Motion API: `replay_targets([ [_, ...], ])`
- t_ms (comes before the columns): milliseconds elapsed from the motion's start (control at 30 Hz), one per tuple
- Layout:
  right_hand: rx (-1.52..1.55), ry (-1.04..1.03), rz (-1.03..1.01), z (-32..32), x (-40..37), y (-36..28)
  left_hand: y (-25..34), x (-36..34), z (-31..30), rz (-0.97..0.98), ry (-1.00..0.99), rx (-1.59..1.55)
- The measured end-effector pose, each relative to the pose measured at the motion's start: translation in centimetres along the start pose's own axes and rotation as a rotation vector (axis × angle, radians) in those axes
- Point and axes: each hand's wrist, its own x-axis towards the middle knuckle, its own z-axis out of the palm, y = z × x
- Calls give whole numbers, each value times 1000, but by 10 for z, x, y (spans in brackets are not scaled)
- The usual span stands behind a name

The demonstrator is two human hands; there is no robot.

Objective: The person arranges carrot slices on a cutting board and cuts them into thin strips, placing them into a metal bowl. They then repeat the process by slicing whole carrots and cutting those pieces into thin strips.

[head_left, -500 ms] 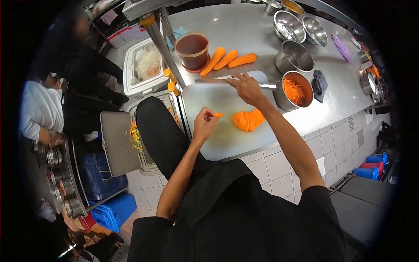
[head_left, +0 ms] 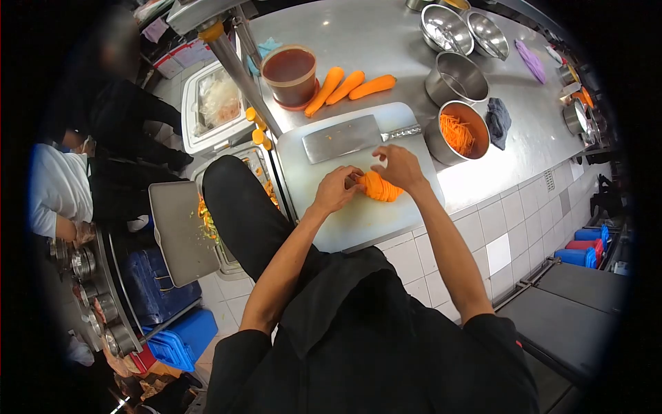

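My left hand (head_left: pixel 336 189) has its fingers closed against the left end of a fanned stack of carrot slices (head_left: pixel 380 188) on the white cutting board (head_left: pixel 310 224). My right hand (head_left: pixel 401 167) hovers just above the slices with bent fingers apart, holding nothing. A cleaver (head_left: pixel 343 137) lies flat on the far part of the board, its handle pointing right. Whatever small piece sits within my left fingers is hidden. Three peeled carrots (head_left: pixel 347 87) rest on the steel counter beyond the board.
A pot of shredded carrot (head_left: pixel 441 138) stands right of the board, beside another steel pot (head_left: pixel 455 86) and a dark cloth (head_left: pixel 498 124). A tub of dark liquid (head_left: pixel 289 72) is at far left, near a metal post (head_left: pixel 238 72). Another person (head_left: pixel 62 190) stands at left.
The cleaver has gone from my right hand onto the board. My right hand has come down toward the slices. My left hand, which held a small carrot piece, has moved to the stack.
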Motion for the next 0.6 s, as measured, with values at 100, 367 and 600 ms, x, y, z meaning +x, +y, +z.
replay_targets([
  [100, 2, 51, 91, 9, -23, -1, 8, -4, -1, 77, 16, 201],
  [367, 79, 174, 179, 29, -33, -3, 6, -2, 1, 80, 19, 248],
  [600, 230, 147, 224, 28, -29, -11, 8, -4, -8, -4, -61, 217],
])
